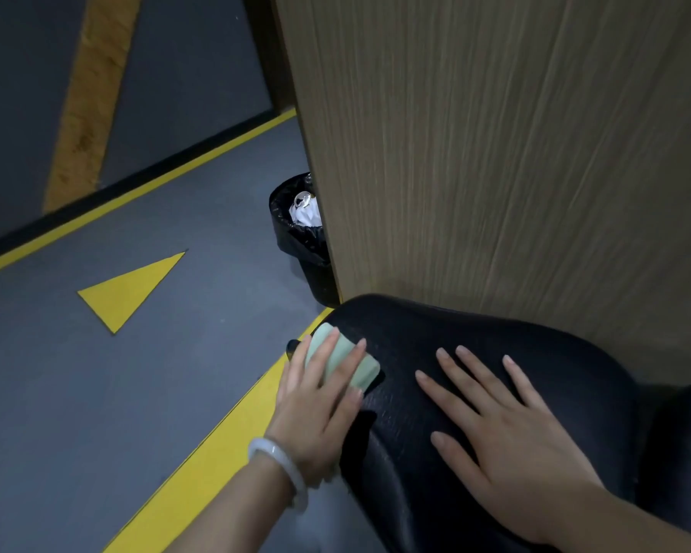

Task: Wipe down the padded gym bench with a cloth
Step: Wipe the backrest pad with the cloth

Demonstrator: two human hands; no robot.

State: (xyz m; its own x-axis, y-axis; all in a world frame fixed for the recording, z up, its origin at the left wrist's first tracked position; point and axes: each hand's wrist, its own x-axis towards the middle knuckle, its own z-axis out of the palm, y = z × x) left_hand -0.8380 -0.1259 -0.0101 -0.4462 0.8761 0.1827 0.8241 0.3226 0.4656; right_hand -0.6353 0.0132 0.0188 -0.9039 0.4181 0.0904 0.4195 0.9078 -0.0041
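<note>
Head view, looking down on a black padded gym bench [475, 353] whose rounded end sits in the lower right of the scene, close against a wood-grain panel [495, 153]. A folded pale green cloth [362, 369] lies on the bench's left shoulder, at the pad's edge, under the left hand [320, 397]; the fingers lie nearly straight over the cloth and press it onto the vinyl, not curled round it. The right hand [511, 425] rests flat on the top of the pad, fingers spread and straight, holding nothing, apparently steadying the bench. A pale bangle [280, 470] circles the left wrist.

Step in hand, as judged: wiping the left side and edge of the pad. The top surface under and around the right hand appears yet to be covered, so the next stroke likely calls for carrying the cloth across the pad while the right hand lifts clear or shifts.

Surroundings: grey floor [56, 393] with a yellow line and a yellow triangle marking [130, 291]; a black-lined waste bin [302, 233] just beyond the bench, partly hidden behind the panel. The panel leaves little room along the far edge of the pad.
</note>
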